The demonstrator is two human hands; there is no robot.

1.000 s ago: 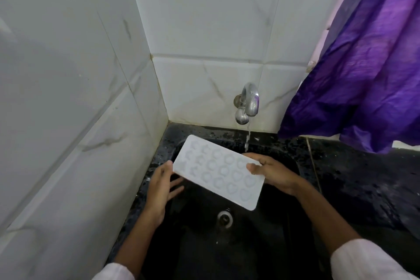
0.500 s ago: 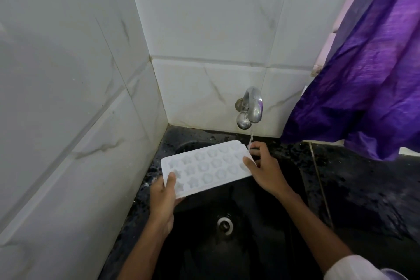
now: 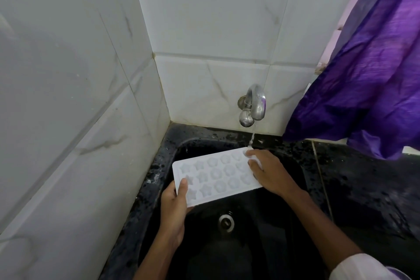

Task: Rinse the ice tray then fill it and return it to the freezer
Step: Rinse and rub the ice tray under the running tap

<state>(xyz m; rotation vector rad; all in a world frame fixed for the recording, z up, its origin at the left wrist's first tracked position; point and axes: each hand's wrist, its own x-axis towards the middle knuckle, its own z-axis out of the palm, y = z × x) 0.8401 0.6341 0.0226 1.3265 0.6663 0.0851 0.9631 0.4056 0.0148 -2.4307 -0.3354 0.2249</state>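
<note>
Nearest in, at five o'clock, a pale sleeve (image 3: 363, 268) is seen on the right arm. Just beyond it, the drain (image 3: 226, 223) is picked out in the floor of the black sink (image 3: 261, 252).

Over the basin the ice tray (image 3: 218, 177) is held, cavities up and close to level. At its seven o'clock corner the left hand (image 3: 173, 207) is set: its grip is clamped on the tray, thumb laid on top, the fingers hidden beneath. At three o'clock the right hand (image 3: 270, 173) is closed over the far end, fingers pressed across the top face; the thumb cannot be seen.

A thin water stream (image 3: 251, 140) is dropped from the tap (image 3: 253, 104) at twelve o'clock and is landing on the tray's far right corner, right at the fingertips.

Only that corner is being wetted, so the rinse looks barely begun. It would be done best if the tray were shifted so the stream is met mid-row, then tipped a little so water is carried across every cavity and shed into the sink. The right fingers would be better drawn back to the rim. The tray looks thin, so support at both ends is advised.

Farther off, a speckled black desk (image 3: 368, 184) lies at three o'clock, veined white tiles (image 3: 204, 18) at twelve and a purple curtain (image 3: 368, 79) at two.

No brand, label or writing can be read anywhere.
</note>
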